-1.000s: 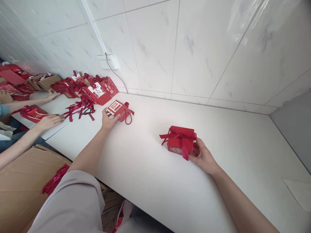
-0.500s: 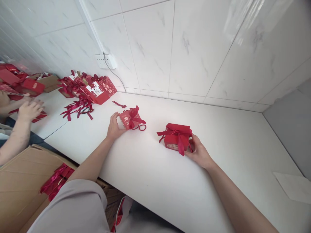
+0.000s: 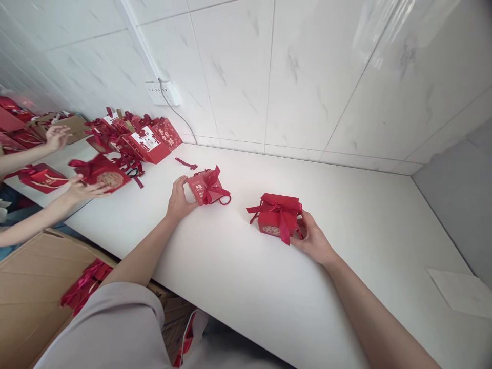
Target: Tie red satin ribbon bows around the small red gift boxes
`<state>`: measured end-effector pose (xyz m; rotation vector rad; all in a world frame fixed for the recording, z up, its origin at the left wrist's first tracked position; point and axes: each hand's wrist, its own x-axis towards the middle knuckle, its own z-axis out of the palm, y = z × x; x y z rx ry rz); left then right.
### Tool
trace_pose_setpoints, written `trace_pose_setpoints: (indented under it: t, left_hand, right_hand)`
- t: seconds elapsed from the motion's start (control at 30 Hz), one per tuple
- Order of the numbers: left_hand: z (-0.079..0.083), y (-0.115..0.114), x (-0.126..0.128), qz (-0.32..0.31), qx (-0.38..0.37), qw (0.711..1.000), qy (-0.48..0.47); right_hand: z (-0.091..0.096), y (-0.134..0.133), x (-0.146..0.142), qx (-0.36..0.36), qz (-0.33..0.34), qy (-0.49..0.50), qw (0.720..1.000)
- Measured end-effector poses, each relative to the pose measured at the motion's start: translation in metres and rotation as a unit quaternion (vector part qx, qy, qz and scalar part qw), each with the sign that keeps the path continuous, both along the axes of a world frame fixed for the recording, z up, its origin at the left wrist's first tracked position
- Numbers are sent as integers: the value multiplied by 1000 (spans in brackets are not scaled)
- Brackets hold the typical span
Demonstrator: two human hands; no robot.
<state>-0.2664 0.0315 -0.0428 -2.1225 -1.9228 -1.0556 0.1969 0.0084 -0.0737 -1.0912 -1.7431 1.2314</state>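
Note:
My left hand [image 3: 179, 199] is closed around the left side of a small pink-red gift box [image 3: 197, 190] with pale lettering, a ribbon bow and a cord loop at its right. To the right, my right hand [image 3: 314, 240] grips the right end of a darker red gift box [image 3: 267, 221]. That box has a red bow across its top and a round gold pattern on its front. Both boxes are at the white table [image 3: 230, 287], a hand's width or so apart. A short dark red ribbon piece [image 3: 186, 163] lies behind the left box.
On the left a co-worker's hand [image 3: 86, 190] holds a red gift box [image 3: 96, 171]; the other hand [image 3: 57, 137] is raised. Several red boxes [image 3: 148, 143] stand by the wall under a socket [image 3: 163, 93]. A cardboard carton [image 3: 31, 292] with red boxes sits below the table edge.
My hands and their two boxes stay almost in place; the view shifts slightly. The co-worker's hands have moved apart, and one now holds a red gift box out over the table.

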Motion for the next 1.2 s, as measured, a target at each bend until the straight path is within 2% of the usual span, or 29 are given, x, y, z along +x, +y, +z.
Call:
trace_pose_setpoints:
  t: [0.23,0.4,0.6,0.73,0.9,1.07,1.13,1.2]
  left_hand:
    - [-3,6,-2,-11,-115,992,52]
    - [-8,10,-4,39,-118,991,43]
    - [-4,3,0,92,-118,989,12]
    - [-4,-2,31,82,-76,993,-31]
    - [-11,9,77,141,-42,987,-63]
    - [-7,32,77,200,-28,971,-130]
    - [-2,40,80,214,20,966,-146]
    - [2,48,94,233,93,954,-166]
  right_hand:
    - [-1,0,1,-1,0,-4,1000]
    - [0,0,0,-2,1,6,1000]
    - [-1,0,-2,5,-2,9,1000]
    - [-5,2,-2,14,-4,3,1000]
    - [-6,3,-2,21,-2,8,1000]
    - [-6,3,-2,24,-1,8,1000]
    - [-6,3,-2,28,-3,8,1000]
    - [-8,4,-2,31,-3,10,999]
